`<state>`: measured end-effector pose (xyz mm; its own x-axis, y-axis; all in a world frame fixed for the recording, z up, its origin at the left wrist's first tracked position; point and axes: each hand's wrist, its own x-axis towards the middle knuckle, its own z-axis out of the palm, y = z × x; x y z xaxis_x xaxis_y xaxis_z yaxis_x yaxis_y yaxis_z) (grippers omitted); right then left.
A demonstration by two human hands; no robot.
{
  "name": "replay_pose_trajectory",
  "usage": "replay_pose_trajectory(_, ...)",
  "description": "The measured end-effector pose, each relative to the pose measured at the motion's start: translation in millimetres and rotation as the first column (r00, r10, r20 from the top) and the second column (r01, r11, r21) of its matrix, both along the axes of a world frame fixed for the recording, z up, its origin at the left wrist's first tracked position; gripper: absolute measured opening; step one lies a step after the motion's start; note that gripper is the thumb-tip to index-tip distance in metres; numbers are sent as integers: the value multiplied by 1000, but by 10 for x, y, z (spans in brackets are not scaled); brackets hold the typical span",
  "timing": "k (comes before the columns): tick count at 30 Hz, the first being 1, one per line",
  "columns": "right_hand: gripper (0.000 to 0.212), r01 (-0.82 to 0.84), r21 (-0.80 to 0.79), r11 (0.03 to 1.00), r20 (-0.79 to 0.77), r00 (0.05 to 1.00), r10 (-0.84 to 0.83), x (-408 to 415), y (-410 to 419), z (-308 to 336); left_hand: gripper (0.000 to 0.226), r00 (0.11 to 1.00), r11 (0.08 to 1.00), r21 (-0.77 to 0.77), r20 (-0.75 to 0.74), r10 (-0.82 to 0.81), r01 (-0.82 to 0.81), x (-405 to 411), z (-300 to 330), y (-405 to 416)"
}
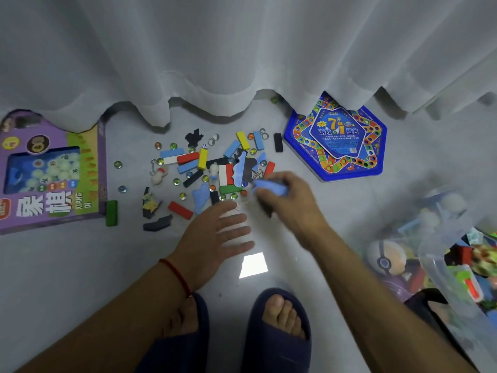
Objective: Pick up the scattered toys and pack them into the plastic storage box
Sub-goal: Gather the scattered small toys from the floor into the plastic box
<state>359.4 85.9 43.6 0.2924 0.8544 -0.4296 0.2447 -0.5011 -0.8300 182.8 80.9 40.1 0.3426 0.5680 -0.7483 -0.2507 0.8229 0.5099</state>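
Slippered feet point(285, 316) stood below both hands: left hand point(223, 232) flat and released, right hand point(285, 192) grasping a blue toy piece point(271, 186), which next required transfer into the storage box point(441, 254) at right.

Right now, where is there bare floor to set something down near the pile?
Bare floor lies between the purple game box and the block pile, apart from a few marbles, and in front of the left hand toward the slippers. Between pile and blue game board it is narrow. The right hand covers the pile's edge.
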Motion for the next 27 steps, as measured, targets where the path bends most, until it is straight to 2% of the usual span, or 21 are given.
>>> replay_pose_trajectory(2,24,-287,-20,958,44,957,288,-331,-222,92,29,988,997,-79,150,27,-15,12,-32,-7)
replay_pose_trajectory(4,23,-429,-9,903,187,886,423,-460,-324,21,32,986,991,-132,163,36,-15,8,-104,-26)
replay_pose_trajectory(6,22,-364,65,929,360,877,319,-364,-286,-135,52,980,979,-196,173,96,-61,-33,-195,-63)
replay_pose_trajectory(7,22,-298,85,951,465,856,227,-256,-232,-240,52,968,964,-241,196,158,-108,-65,-226,-78)
replay_pose_trajectory(8,27,-244,66,968,571,804,163,-138,-164,-337,47,953,947,-279,211,219,-156,-104,-250,-95)
replay_pose_trajectory(10,43,-181,-74,981,701,690,180,45,-18,-545,42,934,928,-308,218,283,-209,-168,-283,-105)
replay_pose_trajectory(13,55,-226,-179,958,717,637,284,77,116,-775,40,929,920,-322,213,302,-225,-188,-291,-100)
replay_pose_trajectory(17,39,-384,-165,908,759,538,366,30,88,-884,45,931,917,-328,204,302,-225,-178,-216,-108)
replay_pose_trajectory(19,30,-366,-150,918,715,601,357,37,1,-858,49,932,921,-322,211,294,-218,-172,-150,-131)
replay_pose_trajectory(20,25,-308,-135,942,669,673,316,53,-54,-805,50,938,928,-314,212,276,-202,-156,-104,-141)
replay_pose_trajectory(21,19,-214,-119,970,587,773,243,81,-111,-725,51,944,934,-305,207,257,-188,-125,-47,-151)
replay_pose_trajectory(23,12,34,-86,996,306,952,-6,147,-281,-384,49,950,947,-285,224,216,-148,-17,151,-167)
replay_pose_trajectory(25,13,205,-82,975,2,979,-205,230,-524,147,48,953,966,-249,270,136,-67,154,441,-189)
replay_pose_trajectory(27,14,245,28,969,-117,964,-240,341,-824,703,47,945,984,-171,327,8,51,397,777,-237)
